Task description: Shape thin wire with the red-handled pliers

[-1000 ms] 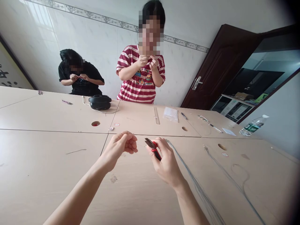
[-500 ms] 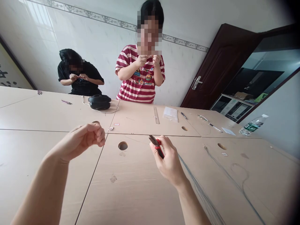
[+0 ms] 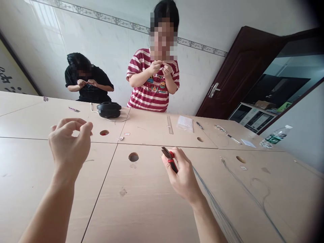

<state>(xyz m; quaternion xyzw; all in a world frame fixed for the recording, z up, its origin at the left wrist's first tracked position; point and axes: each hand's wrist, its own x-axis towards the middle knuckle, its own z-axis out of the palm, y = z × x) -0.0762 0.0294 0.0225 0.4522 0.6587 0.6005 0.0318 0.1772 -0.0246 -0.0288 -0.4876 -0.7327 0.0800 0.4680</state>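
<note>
My right hand (image 3: 181,172) grips a pair of pliers (image 3: 169,158) with red and black handles, its dark jaws pointing up and to the left. A tiny pale tip shows beside the thumb, too small to name. On the left, my left hand (image 3: 69,145) is raised over the table, thumb and fingertips brought together in a pinch. Whatever is between those fingertips, if anything, cannot be made out. A bundle of thin grey wires (image 3: 215,200) lies on the table (image 3: 141,209), running from behind my right hand to the bottom edge.
Round holes (image 3: 133,157) pierce the tabletop. Farther back lie a ruler (image 3: 169,125), a plastic bag (image 3: 185,124), pens, and a black device (image 3: 108,110) with a white cord. A water bottle (image 3: 275,136) stands at right. Two people (image 3: 149,79) work across the table.
My left hand has moved left and turned so its back faces me, thumb and fingers pinched. My right hand holds the pliers in nearly the same place.
</note>
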